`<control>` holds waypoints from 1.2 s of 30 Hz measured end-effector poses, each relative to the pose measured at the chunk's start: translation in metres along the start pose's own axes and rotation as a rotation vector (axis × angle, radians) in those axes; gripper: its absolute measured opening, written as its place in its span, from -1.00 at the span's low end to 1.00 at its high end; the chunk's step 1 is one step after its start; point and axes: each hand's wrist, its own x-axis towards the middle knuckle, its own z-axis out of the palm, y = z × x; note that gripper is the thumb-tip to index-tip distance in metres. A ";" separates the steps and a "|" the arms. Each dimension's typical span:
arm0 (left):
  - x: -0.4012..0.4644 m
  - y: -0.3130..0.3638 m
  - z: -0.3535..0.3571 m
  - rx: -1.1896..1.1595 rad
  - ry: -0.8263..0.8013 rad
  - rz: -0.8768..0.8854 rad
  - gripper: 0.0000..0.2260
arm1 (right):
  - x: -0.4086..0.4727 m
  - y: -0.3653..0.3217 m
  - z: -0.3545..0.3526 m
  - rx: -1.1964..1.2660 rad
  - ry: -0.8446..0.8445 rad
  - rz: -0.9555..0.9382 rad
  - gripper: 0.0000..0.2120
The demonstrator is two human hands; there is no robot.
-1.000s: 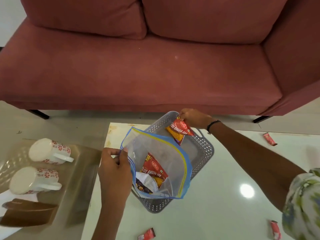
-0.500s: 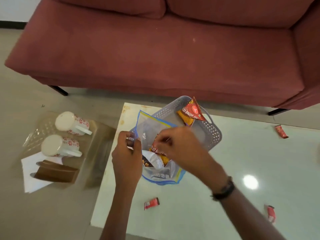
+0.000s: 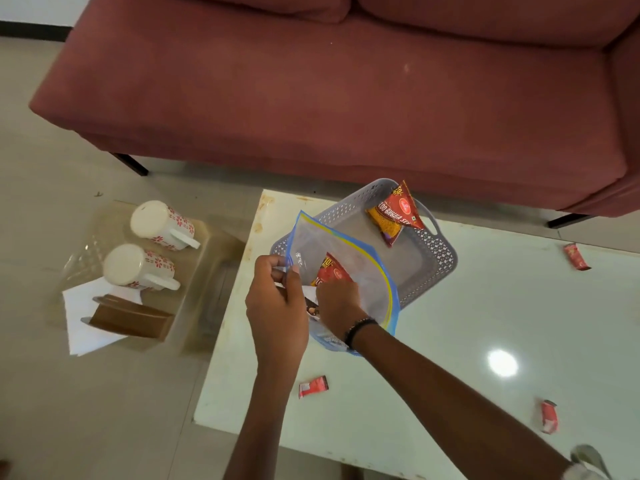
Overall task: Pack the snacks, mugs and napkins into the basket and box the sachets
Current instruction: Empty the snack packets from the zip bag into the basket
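Step in hand: emptying snacks from the zip bag into the basket. The left hand pinches the bag's near rim, holding the mouth open over the basket's near end. The right hand is inside the bag, fingers curled at a red packet; whether it has closed on it cannot be told. One packet already leans in the basket's far corner. On the table sachets lie unboxed: one near the front edge, two well apart at right. Two mugs and napkins rest on a side stand, unpacked. Next move, by judgement: secure the packet, lift it clear of the bag mouth, place it in the basket.
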 end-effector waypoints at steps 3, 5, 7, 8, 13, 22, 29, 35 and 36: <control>0.000 -0.003 -0.003 0.014 0.008 -0.010 -0.90 | -0.016 0.009 -0.020 0.140 0.136 0.014 -0.77; 0.000 -0.003 -0.004 0.021 0.018 -0.019 -0.89 | -0.029 0.017 -0.032 0.231 0.296 -0.022 -0.81; -0.001 -0.002 -0.004 0.025 0.030 -0.028 -0.85 | -0.044 0.028 -0.039 0.357 0.478 -0.096 -0.91; -0.001 0.000 -0.004 0.020 0.037 -0.029 -0.83 | -0.051 0.035 -0.042 0.454 0.525 -0.115 -0.94; 0.000 0.006 -0.005 0.063 0.060 0.004 -0.70 | -0.089 0.069 -0.069 0.780 0.721 -0.106 -0.87; -0.006 0.011 0.006 0.268 0.026 0.191 -0.84 | -0.094 0.115 -0.080 0.951 0.942 0.049 -0.84; -0.011 0.015 0.012 0.304 -0.020 0.162 -0.75 | -0.104 0.165 -0.086 0.841 1.181 0.238 -0.84; -0.015 0.023 0.018 0.439 -0.218 0.169 -0.52 | -0.054 0.219 -0.069 0.319 0.796 0.409 -0.85; -0.016 0.024 0.020 0.429 -0.239 0.184 -0.50 | -0.040 0.220 -0.060 0.234 0.709 0.362 -0.89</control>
